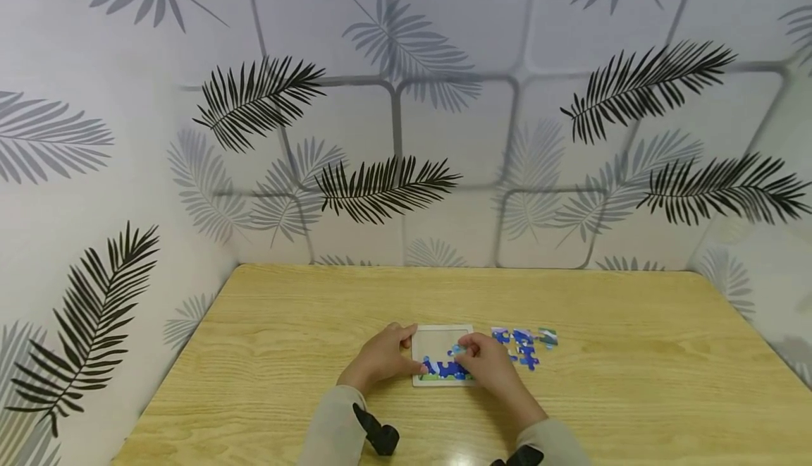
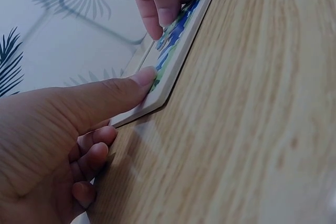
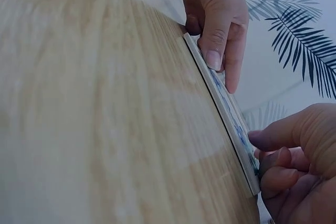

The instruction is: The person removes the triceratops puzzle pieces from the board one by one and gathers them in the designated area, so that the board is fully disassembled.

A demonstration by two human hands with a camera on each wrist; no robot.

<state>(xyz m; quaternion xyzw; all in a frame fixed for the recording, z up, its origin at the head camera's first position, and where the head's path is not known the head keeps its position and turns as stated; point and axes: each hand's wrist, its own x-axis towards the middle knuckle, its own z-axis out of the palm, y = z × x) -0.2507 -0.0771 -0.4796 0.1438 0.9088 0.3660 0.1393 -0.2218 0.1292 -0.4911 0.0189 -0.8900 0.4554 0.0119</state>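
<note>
A pale square puzzle tray (image 1: 443,383) lies on the wooden table, with joined blue and green pieces (image 1: 447,369) along its near side. My left hand (image 1: 383,354) holds the tray by its left side; its thumb (image 2: 142,77) rests over the near left corner, the other fingers beside the edge. Over the tray's right part, my right hand (image 1: 488,362) has thumb and forefinger close together at a light blue puzzle piece (image 1: 454,350). They appear to pinch it, though the fingers partly hide it. In the right wrist view, the right thumb (image 3: 265,139) is low over the tray.
Right of the tray lie several loose blue puzzle pieces (image 1: 525,342) and a greenish piece (image 1: 548,338). The wooden table (image 1: 304,311) reaches back to a wall (image 1: 457,226) with a leaf pattern.
</note>
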